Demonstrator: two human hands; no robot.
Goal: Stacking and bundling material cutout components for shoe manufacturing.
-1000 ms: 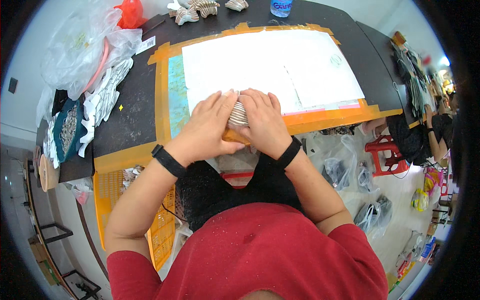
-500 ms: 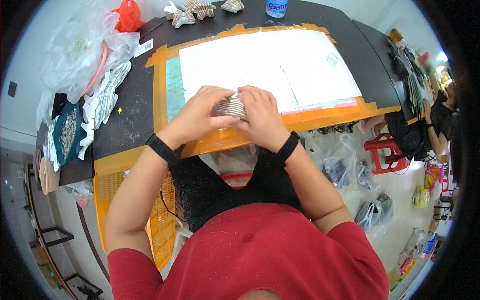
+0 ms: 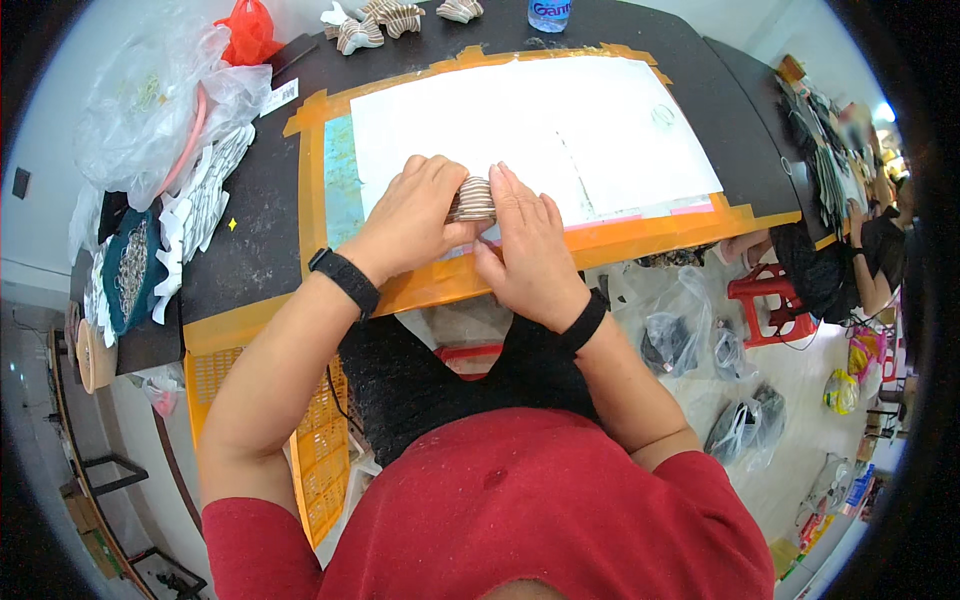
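A brown-and-white striped fabric piece (image 3: 474, 200), rounded and folded over, is held between my two hands above the front part of the white sheet (image 3: 520, 120). My left hand (image 3: 420, 215) is closed around its left side, thumb at the near edge. Along its right edge lies my right hand (image 3: 530, 235), its fingers fairly straight and pressed to the cloth, with the thumb bent in below. The underside of the piece is hidden by the hands.
Orange tape (image 3: 650, 235) borders the sheet on the black table (image 3: 260, 210). Several similar striped pieces (image 3: 395, 18) and a water bottle (image 3: 549, 14) stand at the back. Plastic bags (image 3: 130, 120) and striped white fabric strips (image 3: 215, 190) lie left. An orange basket (image 3: 320, 470) sits below.
The fabric piece has turned and now looks narrower between my hands. My left hand has shifted slightly right, and the right hand's fingers have straightened along the fabric's edge.
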